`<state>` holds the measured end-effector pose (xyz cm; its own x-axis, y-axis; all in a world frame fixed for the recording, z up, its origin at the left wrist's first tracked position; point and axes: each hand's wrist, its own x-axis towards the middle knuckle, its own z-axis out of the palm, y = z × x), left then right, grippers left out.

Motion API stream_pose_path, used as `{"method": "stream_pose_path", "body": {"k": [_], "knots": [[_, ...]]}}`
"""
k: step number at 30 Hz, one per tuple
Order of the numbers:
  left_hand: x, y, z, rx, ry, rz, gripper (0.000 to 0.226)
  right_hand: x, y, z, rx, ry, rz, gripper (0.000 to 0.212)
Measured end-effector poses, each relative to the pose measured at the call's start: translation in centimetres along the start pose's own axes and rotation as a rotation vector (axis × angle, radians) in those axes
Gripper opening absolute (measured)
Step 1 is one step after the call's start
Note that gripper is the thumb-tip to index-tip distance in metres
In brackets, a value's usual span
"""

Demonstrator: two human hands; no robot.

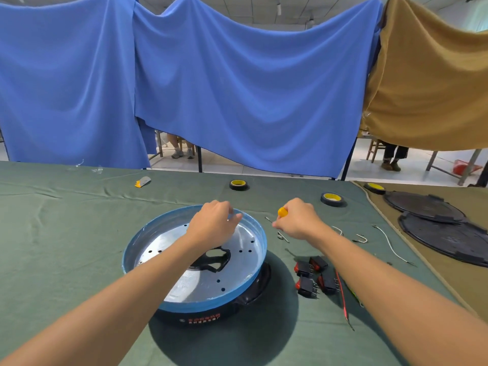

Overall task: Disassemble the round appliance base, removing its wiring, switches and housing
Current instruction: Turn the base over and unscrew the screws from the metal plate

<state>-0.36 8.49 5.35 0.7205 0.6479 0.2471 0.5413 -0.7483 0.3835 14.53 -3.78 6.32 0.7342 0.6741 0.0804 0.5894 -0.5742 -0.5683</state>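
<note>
Right hand (295, 220) clamped on the yellow screwdriver (282, 212), the left hand (212, 224), grip unclear, should steady the base (203, 319) at its far rim.

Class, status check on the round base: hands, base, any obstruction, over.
Left grip at appliance base far rim, hold unclear. Right grip holds yellow-handled screwdriver. Four switches out, lying right of base. No obstruction seen.

The left forearm (126, 289) comes in from seven o'clock and the right forearm (375, 276) from five o'clock, both bare along their visible length. The left hand (214, 221) and right hand (298, 220) are bare too.
</note>
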Motion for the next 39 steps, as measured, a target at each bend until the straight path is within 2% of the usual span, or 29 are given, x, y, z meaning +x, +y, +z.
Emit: {"method": "stream_pose_path", "body": {"k": [4,16,21,22,24,26,27,29,32,35,39], "knots": [[-0.4,-1.7,1.3,0.089,-0.008,0.023,0.033,0.7,1.1,2.3,-0.154,-0.025,0.081,0.038],[-0.2,-1.8,1.5,0.216,-0.008,0.1,0.032,0.9,1.3,4.1,-0.234,-0.037,0.102,0.036],[-0.5,-1.5,0.8,0.244,-0.013,0.083,0.032,0.3,0.6,2.9,-0.028,0.027,0.077,0.028],[-0.6,-1.4,0.6,0.232,-0.019,0.069,0.031,-0.2,0.3,2.5,0.057,0.01,0.072,0.03],[-0.8,-1.2,0.3,0.215,-0.023,0.053,0.031,-1.6,-0.4,1.6,0.236,-0.108,0.116,0.049],[-1.2,-0.9,-0.2,0.195,-0.013,0.063,0.032,-3.2,-0.7,1.0,0.308,-0.28,0.197,0.067],[-1.4,-0.6,-0.4,0.187,0.0,0.08,0.033,-4.0,-0.8,0.9,0.303,-0.359,0.226,0.069],[-1.9,-0.2,-1.0,0.175,0.015,0.114,0.035,-5.2,-1.0,1.3,0.316,-0.468,0.255,0.056],[-2.9,0.0,-1.1,0.178,-0.026,0.075,0.049,-6.2,-1.6,1.8,0.454,-0.448,0.26,0.025],[-4.0,-0.8,-1.0,0.161,-0.113,-0.077,0.065,-6.2,-2.6,1.4,0.6,-0.379,0.255,0.023],[-4.4,-2.1,-1.8,-0.147,-0.178,-0.205,0.097,-6.5,-5.3,-0.1,0.701,-0.35,0.169,0.019]]}}
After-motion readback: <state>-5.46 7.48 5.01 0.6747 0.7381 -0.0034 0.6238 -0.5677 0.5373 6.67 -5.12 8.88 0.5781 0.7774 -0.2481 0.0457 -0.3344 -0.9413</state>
